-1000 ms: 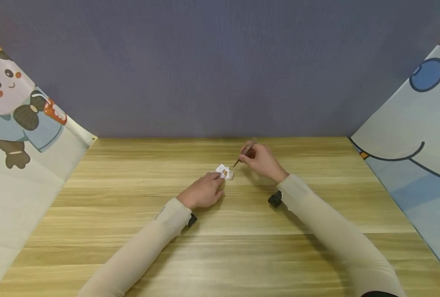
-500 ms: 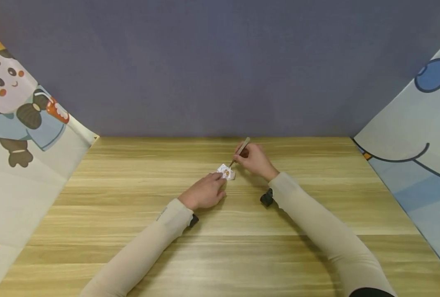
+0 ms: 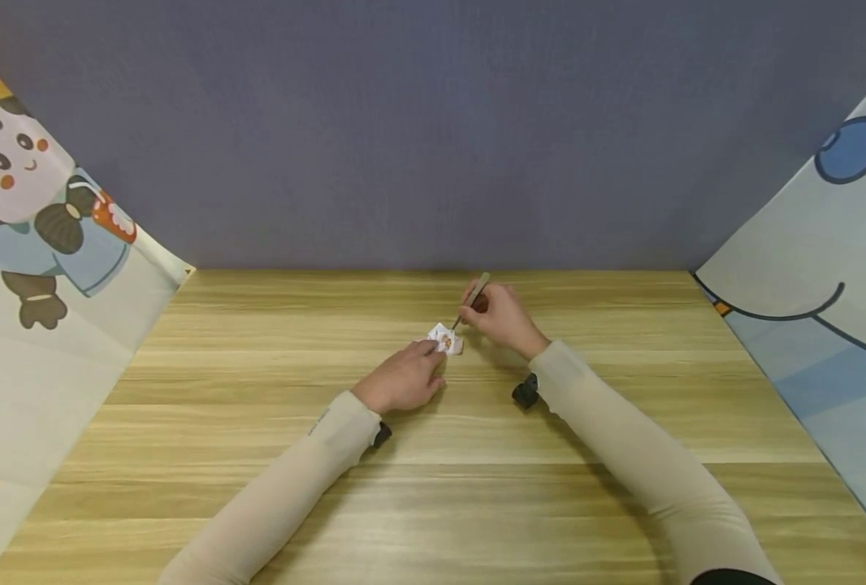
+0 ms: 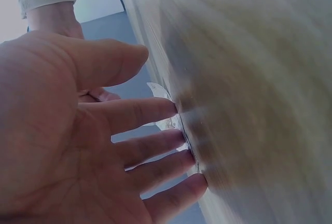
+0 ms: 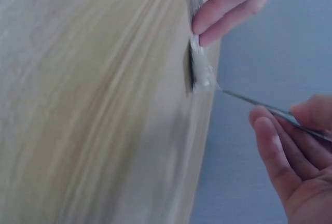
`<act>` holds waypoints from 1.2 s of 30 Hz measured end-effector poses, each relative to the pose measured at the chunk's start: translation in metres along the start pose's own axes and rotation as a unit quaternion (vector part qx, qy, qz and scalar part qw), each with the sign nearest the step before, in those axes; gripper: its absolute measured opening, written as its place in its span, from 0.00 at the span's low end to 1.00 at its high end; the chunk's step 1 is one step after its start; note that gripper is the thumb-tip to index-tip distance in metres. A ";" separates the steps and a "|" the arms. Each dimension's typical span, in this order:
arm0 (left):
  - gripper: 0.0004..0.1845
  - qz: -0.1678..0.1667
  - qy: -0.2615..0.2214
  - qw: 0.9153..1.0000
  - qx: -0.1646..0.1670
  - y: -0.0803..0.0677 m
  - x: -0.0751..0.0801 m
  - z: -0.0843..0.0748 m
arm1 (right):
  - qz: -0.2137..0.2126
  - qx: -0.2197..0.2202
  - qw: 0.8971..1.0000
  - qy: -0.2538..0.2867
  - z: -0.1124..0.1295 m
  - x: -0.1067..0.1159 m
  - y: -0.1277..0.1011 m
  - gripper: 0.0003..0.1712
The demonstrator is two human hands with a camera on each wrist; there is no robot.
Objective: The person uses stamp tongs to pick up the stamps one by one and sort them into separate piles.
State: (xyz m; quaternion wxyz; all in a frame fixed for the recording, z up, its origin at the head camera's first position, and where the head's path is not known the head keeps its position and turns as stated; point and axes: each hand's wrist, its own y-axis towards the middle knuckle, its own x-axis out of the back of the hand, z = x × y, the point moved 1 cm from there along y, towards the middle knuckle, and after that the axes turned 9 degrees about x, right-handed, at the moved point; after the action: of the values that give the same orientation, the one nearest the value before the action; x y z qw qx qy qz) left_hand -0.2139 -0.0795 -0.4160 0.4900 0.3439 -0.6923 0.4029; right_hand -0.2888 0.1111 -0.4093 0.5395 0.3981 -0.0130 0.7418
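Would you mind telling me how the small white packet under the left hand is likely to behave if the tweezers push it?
The small white packet looks thin and crinkled, so probably very light and floppy. It would likely slide on the smooth wooden table unless pinned; the left hand's fingertips press it flat. The tweezers in the right hand touch its edge and may buckle it.

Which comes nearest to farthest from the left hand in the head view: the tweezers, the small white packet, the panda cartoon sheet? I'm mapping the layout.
Measured from the left hand:
1. Small white packet: at its fingertips, touching, just beyond.
2. Tweezers: farther back and right, held in the right hand, tip at the packet.
3. Panda cartoon sheet: far left edge.
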 end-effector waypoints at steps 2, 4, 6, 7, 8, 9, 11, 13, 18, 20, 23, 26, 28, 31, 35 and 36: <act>0.28 -0.001 0.001 1.000 -0.002 0.000 0.000 0.000 | -0.014 0.004 1.000 0.011 0.000 0.003 -0.001 0.03; 0.28 -0.002 0.002 1.000 -0.003 0.000 0.000 0.000 | -0.029 0.004 0.999 0.026 0.000 0.006 -0.002 0.03; 0.28 -0.003 0.002 1.000 -0.002 0.000 0.000 0.000 | -0.033 0.004 0.999 0.036 0.000 0.009 -0.001 0.03; 0.28 -0.004 0.003 1.000 -0.002 0.000 0.001 0.000 | -0.031 0.002 0.999 0.034 0.000 0.010 -0.001 0.03; 0.28 -0.004 0.004 1.000 -0.001 0.000 0.001 0.000 | -0.028 0.002 0.999 0.033 -0.001 0.010 -0.001 0.03; 0.28 -0.004 0.005 1.000 -0.001 0.000 0.000 0.001 | -0.023 0.000 0.999 0.028 -0.002 0.009 0.000 0.03; 0.27 -0.007 0.005 1.000 -0.004 0.000 0.000 0.001 | -0.010 -0.005 1.000 0.017 -0.005 0.006 -0.001 0.04; 0.27 -0.008 0.004 1.000 -0.007 0.000 0.000 0.001 | 0.001 -0.012 1.000 0.010 -0.007 0.002 -0.001 0.04; 0.27 -0.008 -0.001 1.000 -0.012 -0.001 0.001 0.000 | 0.011 -0.010 1.000 0.012 -0.006 -0.004 -0.003 0.05; 0.27 -0.011 -0.001 1.000 -0.014 -0.001 0.001 0.000 | 0.008 -0.001 1.000 0.008 -0.004 -0.004 -0.003 0.04; 0.27 -0.017 -0.001 1.000 -0.017 0.000 0.001 0.000 | -0.006 0.006 1.000 0.018 -0.002 -0.003 -0.003 0.04; 0.27 -0.017 0.001 1.000 -0.018 0.000 0.001 -0.001 | -0.021 0.003 0.999 0.033 -0.002 0.002 -0.004 0.04; 0.27 -0.017 0.002 1.000 -0.016 0.001 0.001 -0.001 | -0.033 0.005 0.998 0.045 -0.001 0.007 -0.005 0.04; 0.27 -0.014 -0.001 1.000 -0.012 0.000 0.001 -0.001 | -0.044 0.012 0.997 0.057 0.001 0.017 -0.006 0.04; 0.27 -0.010 -0.001 1.000 -0.005 0.000 0.001 -0.001 | -0.053 0.019 0.997 0.062 0.004 0.033 -0.008 0.04; 0.27 -0.011 0.001 1.000 -0.004 0.000 0.001 -0.001 | -0.054 0.020 0.997 0.059 0.004 0.037 -0.009 0.03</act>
State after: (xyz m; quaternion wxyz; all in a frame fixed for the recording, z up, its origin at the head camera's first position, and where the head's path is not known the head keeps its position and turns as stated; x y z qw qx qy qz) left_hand -0.2137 -0.0787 -0.4152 0.4964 0.3490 -0.6895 0.3955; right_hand -0.2829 0.1426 -0.3876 0.5704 0.3645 0.0546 0.7341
